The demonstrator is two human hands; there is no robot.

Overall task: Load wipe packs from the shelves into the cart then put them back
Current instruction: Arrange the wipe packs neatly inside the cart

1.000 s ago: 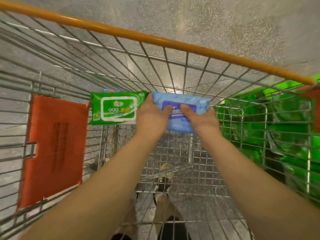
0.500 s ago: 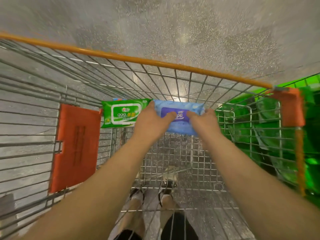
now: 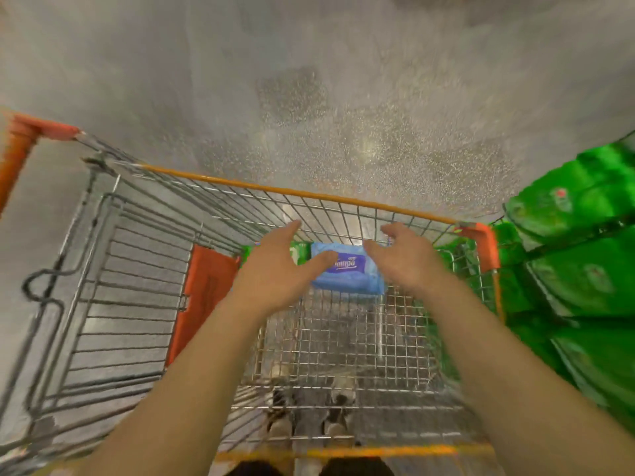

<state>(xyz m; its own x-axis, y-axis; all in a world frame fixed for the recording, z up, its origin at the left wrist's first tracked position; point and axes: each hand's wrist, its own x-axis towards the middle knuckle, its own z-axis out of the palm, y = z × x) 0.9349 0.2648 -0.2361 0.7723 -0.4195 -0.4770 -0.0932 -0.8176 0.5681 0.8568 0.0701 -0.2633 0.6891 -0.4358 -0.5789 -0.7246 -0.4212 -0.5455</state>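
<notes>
A blue wipe pack (image 3: 347,271) with a purple label lies at the far end of the wire cart (image 3: 220,207), against its front wall. A green wipe pack (image 3: 298,251) sits just left of it, mostly hidden behind my left hand. My left hand (image 3: 280,269) hovers above the packs with fingers spread, its thumb over the blue pack's left edge. My right hand (image 3: 402,255) is raised over the blue pack's right end, fingers apart, holding nothing.
The cart has an orange top rail (image 3: 299,192), an orange corner bumper (image 3: 482,245) and an orange flap (image 3: 202,297) on its left wall. Green wipe packs (image 3: 580,255) fill the shelves on the right. Speckled grey floor lies beyond. My shoes (image 3: 309,417) show through the cart bottom.
Both hands have let go of the blue pack and lifted with fingers spread. The pack now rests in the cart. The view has pulled back and up.
</notes>
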